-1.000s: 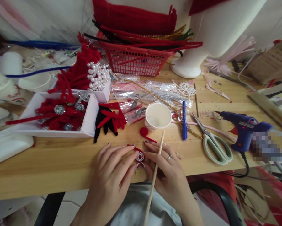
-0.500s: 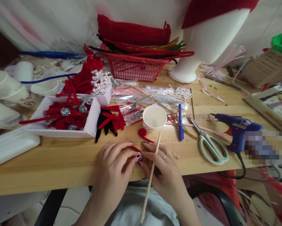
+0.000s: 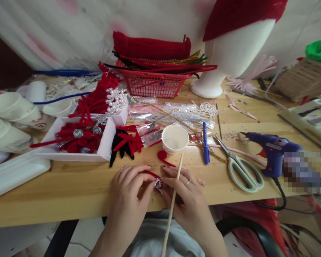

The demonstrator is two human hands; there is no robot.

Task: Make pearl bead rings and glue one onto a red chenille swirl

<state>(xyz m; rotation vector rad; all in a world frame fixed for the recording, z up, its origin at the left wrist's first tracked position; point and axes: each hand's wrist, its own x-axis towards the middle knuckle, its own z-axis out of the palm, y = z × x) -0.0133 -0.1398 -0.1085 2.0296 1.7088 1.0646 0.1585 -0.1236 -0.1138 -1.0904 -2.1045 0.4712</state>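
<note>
Between the fingertips of both hands, at the table's front edge, is a small red piece with a silver beaded trim (image 3: 158, 183). My left hand (image 3: 135, 187) pinches it from the left, a red stem showing by the fingers. My right hand (image 3: 187, 192) pinches it from the right and also carries a long wooden stick (image 3: 171, 207), which slants down toward the lap. A red coil with a tail (image 3: 163, 156) lies just beyond the fingers, in front of a white paper cup (image 3: 175, 138).
Blue marker (image 3: 205, 142), scissors (image 3: 242, 166) and a blue glue gun (image 3: 272, 148) lie to the right. White boxes (image 3: 104, 144) of red pieces are at left. Behind are a red basket (image 3: 155, 85) and white mannequin head (image 3: 230, 53). Paper cups (image 3: 9, 134) stand far left.
The camera view has shifted a little, so the table things appear slightly lower. Both hands keep their grip, and the beaded piece is turned slightly, showing its ring of beads more clearly.
</note>
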